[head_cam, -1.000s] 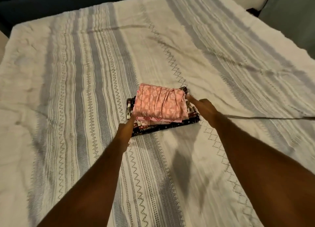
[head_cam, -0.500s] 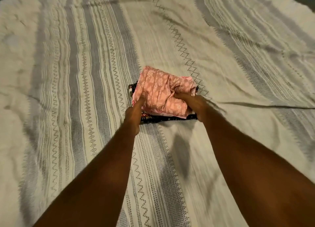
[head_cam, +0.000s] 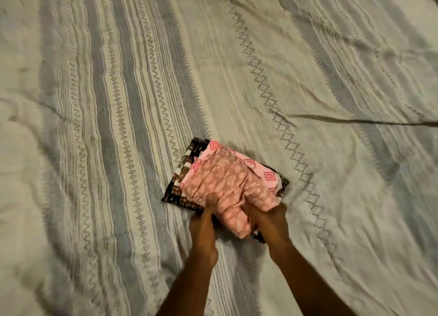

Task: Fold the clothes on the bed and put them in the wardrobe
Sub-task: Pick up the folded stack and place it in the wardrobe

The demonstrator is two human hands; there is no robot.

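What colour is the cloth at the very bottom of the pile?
Black, with brown and white patterns, seen in the head view: the bottom cloth peeks out under the pink clothes.

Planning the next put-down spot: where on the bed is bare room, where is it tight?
Bare bedspread lies all round the stack of folded clothes: the grey-striped stretch to its left, the diamond-stitched stretch to its right, and the far side. Crowded only at the stack's near edge, where the left hand and right hand grip it.

The fingers of the left hand point(head_cam: 203, 223) and right hand point(head_cam: 270, 220) are tucked out of sight under the folded pink printed cloth point(head_cam: 227, 185). That cloth covers most of the dark patterned folded garment point(head_cam: 182, 173) beneath. Motion blur softens the striped cream bedspread point(head_cam: 94, 102), possibly hiding finer weave.
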